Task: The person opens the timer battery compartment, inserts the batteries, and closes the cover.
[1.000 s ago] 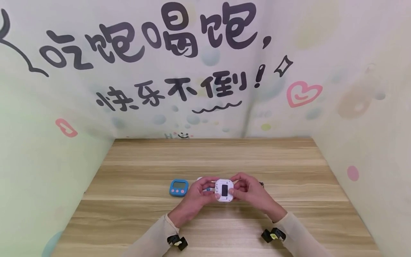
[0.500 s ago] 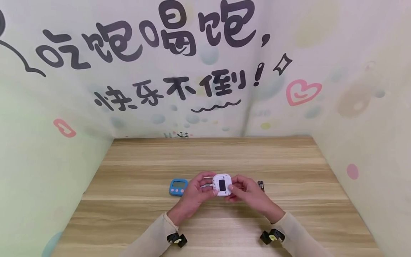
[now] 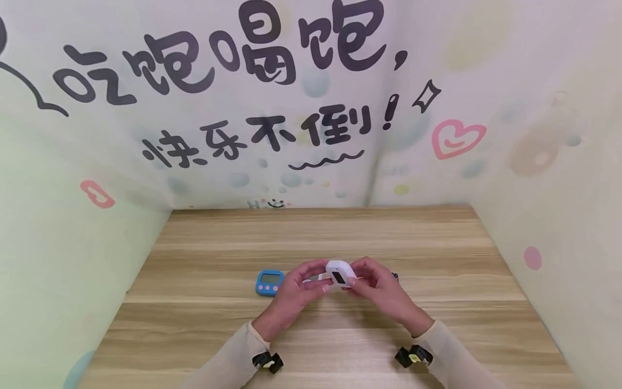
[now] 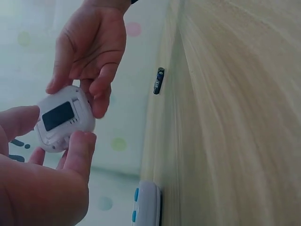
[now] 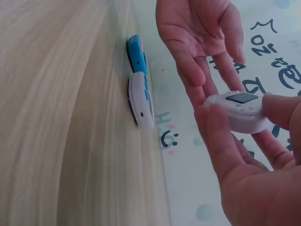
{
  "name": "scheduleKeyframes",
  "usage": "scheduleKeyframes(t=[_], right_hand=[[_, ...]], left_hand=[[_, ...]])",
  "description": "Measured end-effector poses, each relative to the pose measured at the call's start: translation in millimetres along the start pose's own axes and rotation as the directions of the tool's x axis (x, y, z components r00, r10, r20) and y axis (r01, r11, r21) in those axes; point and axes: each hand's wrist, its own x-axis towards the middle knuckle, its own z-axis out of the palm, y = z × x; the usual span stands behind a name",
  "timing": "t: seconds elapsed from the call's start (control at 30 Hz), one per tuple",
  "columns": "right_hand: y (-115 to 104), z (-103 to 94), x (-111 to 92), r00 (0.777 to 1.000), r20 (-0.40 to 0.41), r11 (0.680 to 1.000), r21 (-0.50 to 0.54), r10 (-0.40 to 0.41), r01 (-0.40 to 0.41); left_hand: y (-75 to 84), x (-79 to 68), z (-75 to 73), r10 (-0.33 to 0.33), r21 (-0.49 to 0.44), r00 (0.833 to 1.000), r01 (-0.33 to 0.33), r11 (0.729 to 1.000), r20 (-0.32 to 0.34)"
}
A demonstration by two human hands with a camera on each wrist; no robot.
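Both hands hold a white digital timer (image 3: 338, 274) above the table, its back with a black rectangle turned toward the head camera. My right hand (image 3: 381, 289) pinches its right side between thumb and fingers. At the opposite edge, the fingers of my left hand (image 3: 293, 294) curl round it; the left thumb (image 5: 233, 33) stands off from the casing in the right wrist view. A blue timer (image 3: 270, 282) with pink buttons lies face up just left of the left hand. A second white timer (image 5: 140, 101) with blue buttons lies beside it, mostly hidden behind the left fingers in the head view.
A dark battery (image 4: 159, 81) lies on the table behind the right hand, mostly covered by it in the head view. The wood-grain table (image 3: 218, 335) is bounded by a printed back wall (image 3: 218, 183) and two side walls. Each wrist carries a black camera.
The held timer rose slightly, then tipped so its back is now seen at a slant and its edge shows. The left thumb has drawn back from its back. The blue timer stayed put.
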Motion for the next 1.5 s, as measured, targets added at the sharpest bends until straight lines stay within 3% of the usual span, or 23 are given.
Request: scheduleKeyframes(t=[0.17, 0.33, 0.57, 0.87, 1.1, 1.23, 1.5], right_hand=[[-2.2, 0.0, 0.3, 0.999, -0.036, 0.993, -0.112, -0.038, 0.034], [-2.2, -0.4, -0.3, 0.997, -0.067, 0.994, -0.113, -0.022, 0.014], [-0.7, -2.1, -0.6, 0.992, -0.078, 0.990, -0.115, -0.096, 0.087], [0.6, -4.3, 0.0, 0.989, -0.084, 0.984, -0.140, -0.121, 0.109], [8.1, -7.0, 4.3, 0.991, -0.085, 0.978, -0.186, -0.106, 0.089], [10.8, -8.3, 7.4, 0.992, -0.069, 0.974, -0.207, -0.104, 0.088], [16.1, -16.9, 13.0, 0.997, -0.017, 0.951, -0.303, -0.078, 0.069]], left_hand=[[1.9, 0.0, 0.3, 0.003, -0.017, 1.000, -0.003, 1.000, 0.018], [3.3, -0.7, 2.7, -0.001, -0.027, 1.000, 0.001, 1.000, 0.008], [3.7, 0.9, 6.5, -0.021, -0.020, 0.999, 0.020, 1.000, -0.033], [0.9, 5.9, 7.6, -0.053, 0.001, 0.998, 0.053, 0.999, -0.039], [-3.0, 14.9, 7.8, -0.036, 0.133, 0.998, 0.042, 0.990, -0.049], [-4.7, 21.0, 7.5, -0.013, 0.285, 0.997, 0.034, 0.958, -0.077], [-8.0, 31.5, 4.8, 0.021, 0.564, 0.998, 0.020, 0.825, -0.067]])
